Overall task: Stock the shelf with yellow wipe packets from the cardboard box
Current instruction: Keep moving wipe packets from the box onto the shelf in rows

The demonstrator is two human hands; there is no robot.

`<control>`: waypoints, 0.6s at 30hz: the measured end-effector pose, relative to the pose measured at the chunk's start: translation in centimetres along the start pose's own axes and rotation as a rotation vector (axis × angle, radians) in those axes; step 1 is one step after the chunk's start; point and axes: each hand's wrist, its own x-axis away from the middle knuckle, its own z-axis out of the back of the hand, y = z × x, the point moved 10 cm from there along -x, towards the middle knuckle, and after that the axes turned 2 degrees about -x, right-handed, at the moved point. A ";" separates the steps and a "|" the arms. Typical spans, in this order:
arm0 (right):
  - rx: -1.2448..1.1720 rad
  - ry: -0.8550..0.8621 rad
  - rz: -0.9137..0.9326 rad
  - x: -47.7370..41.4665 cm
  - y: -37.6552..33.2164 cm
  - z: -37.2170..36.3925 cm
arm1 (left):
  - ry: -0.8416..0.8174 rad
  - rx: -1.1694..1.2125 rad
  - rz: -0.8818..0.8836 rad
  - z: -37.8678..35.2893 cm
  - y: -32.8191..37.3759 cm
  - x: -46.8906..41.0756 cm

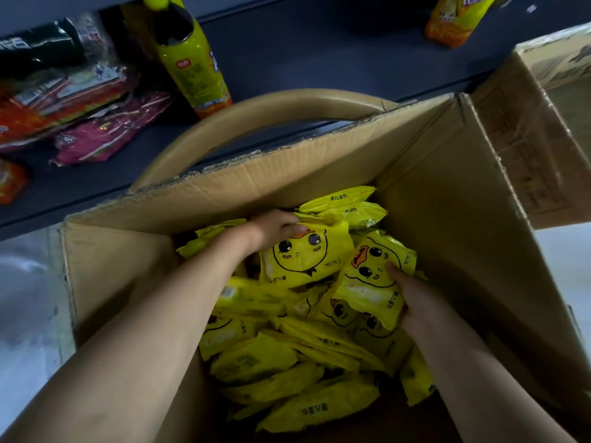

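An open cardboard box (287,174) fills the middle of the view, holding several yellow wipe packets with a duck face printed on them. Both arms reach down into it. My left hand (275,227) grips the top edge of one duck-face packet (303,257) near the box's far wall. My right hand (415,298) holds a second duck-face packet (371,276) from its right side, thumb on the front. Loose packets (287,362) lie heaped below both hands. The dark shelf (319,55) runs across the top, behind the box.
On the shelf stand a tall yellow-green pack (192,59) and an orange pack (454,20); red and pink snack bags (96,135) lie at the left. A curved tan bar (256,113) arches behind the box. A second cardboard box (556,55) sits at the upper right.
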 end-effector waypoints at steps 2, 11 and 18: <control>0.006 0.000 -0.011 0.2 0.2 0.4 | -0.075 -0.004 0.055 -1.0 -0.5 0.1; 0.066 0.119 -0.038 -0.1 2.3 1.2 | 0.154 1.205 0.446 -6.9 -6.1 5.0; -0.016 0.102 -0.049 0.2 2.8 0.3 | 0.185 1.664 0.346 -10.2 -4.1 5.9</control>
